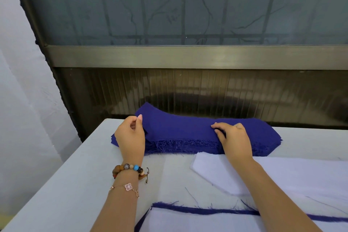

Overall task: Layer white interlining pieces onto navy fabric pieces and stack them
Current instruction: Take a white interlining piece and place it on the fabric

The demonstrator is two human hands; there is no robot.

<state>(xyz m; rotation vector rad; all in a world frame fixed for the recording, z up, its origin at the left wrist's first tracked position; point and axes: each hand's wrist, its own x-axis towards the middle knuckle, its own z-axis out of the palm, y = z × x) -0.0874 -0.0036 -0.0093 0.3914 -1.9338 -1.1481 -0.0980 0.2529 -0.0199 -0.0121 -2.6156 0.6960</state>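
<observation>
Navy piece [169,126] (topmost) in left hand [130,135]

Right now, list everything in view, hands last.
Navy stack: one, navy, far side of table.
Top navy piece: one, navy, left end lifted off the stack.
White interlining: pile, count unclear, white, right side.
Layered piece: one, white on navy, near edge.
Table: one, pale grey.
Window: one, dark, behind table.
Bracelets: two, beaded and gold, left wrist.
Left hand: pinches top piece's left end.
Right hand: on the stack's right half.
</observation>
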